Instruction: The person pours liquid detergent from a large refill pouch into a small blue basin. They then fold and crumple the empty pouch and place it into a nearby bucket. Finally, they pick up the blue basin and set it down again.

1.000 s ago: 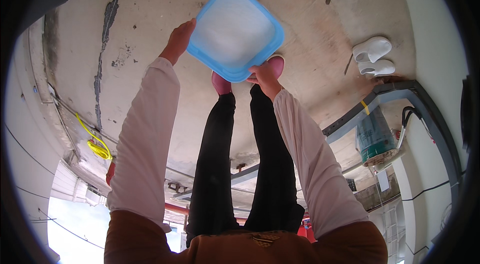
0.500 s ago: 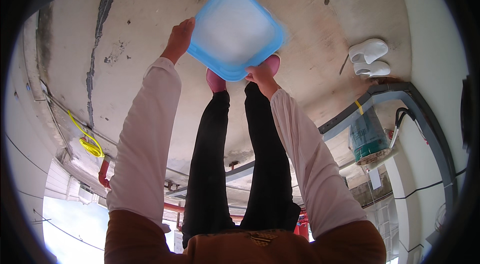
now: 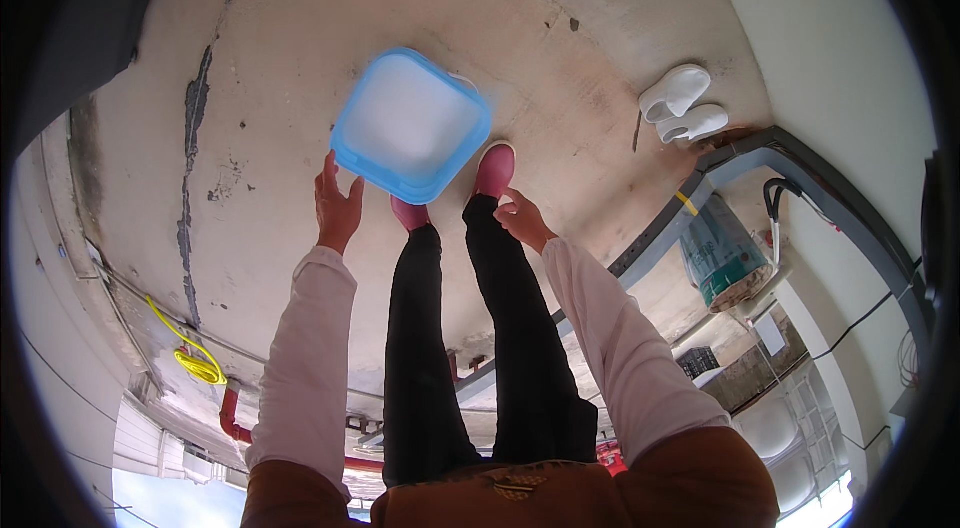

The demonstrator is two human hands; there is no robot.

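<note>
A square blue-rimmed container (image 3: 408,118) with a whitish middle is on the floor just beyond my feet. I cannot tell whether the white part is a lid or its inside. A thin pale loop, perhaps a handle, shows behind its far right edge. My left hand (image 3: 340,206) is by the container's left corner, fingers spread, with nothing in it; whether the fingertips touch the rim is unclear. My right hand (image 3: 524,220) is apart from the container, near my right shoe (image 3: 495,169). Its fingers are loosely bent and apart, and nothing shows in it.
White clogs (image 3: 678,100) lie to the right on the stained concrete floor (image 3: 290,98). Nearer stand a bent grey pipe (image 3: 735,166) and a green-and-grey bucket (image 3: 722,253). A yellow hose (image 3: 200,364) and red pipe (image 3: 232,413) are at left. A dark block (image 3: 95,43) stands far left.
Both hands have come off the container, the right one moving clear of its near corner. The container now appears lower and further left, as the whole view has shifted too.
</note>
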